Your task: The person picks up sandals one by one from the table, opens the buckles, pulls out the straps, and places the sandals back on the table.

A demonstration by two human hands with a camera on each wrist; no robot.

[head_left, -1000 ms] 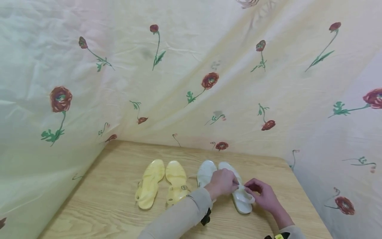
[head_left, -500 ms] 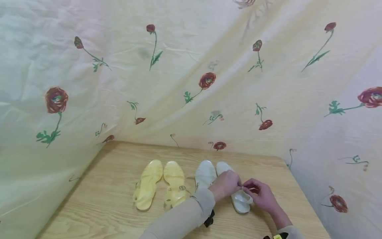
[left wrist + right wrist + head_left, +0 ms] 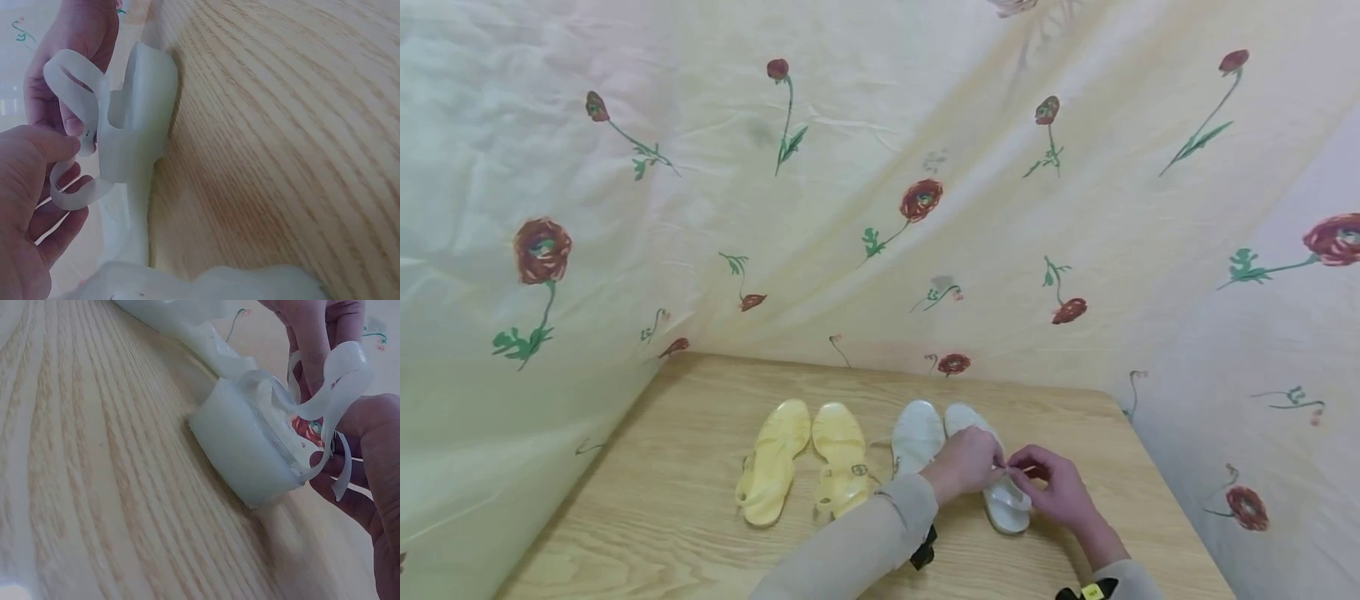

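A pale whitish jelly sandal [image 3: 1006,508] stands sole down on the wooden table, the outermost of its pair. My left hand [image 3: 967,461] reaches over it and pinches one end of its ankle strap. Opposite, my right hand [image 3: 1054,485] pinches the strap's other part between thumb and fingers. Both sets of fingertips meet above the sandal. Seen from the left wrist, the strap [image 3: 74,87] loops up from the heel [image 3: 150,87]. In the right wrist view a small metal buckle [image 3: 333,444] shows partly behind the fingers, and a strap end [image 3: 342,475] hangs free.
The matching whitish sandal [image 3: 917,433] stands just left, partly covered by my left arm. Farther left is a yellow pair, one sandal [image 3: 772,467] beside the other [image 3: 840,450]. Flowered cloth [image 3: 850,208] rises behind and at both sides of the table [image 3: 662,467].
My fingertips have come together over the strap since a second ago, when they were slightly apart. The sandals keep their places on the table.
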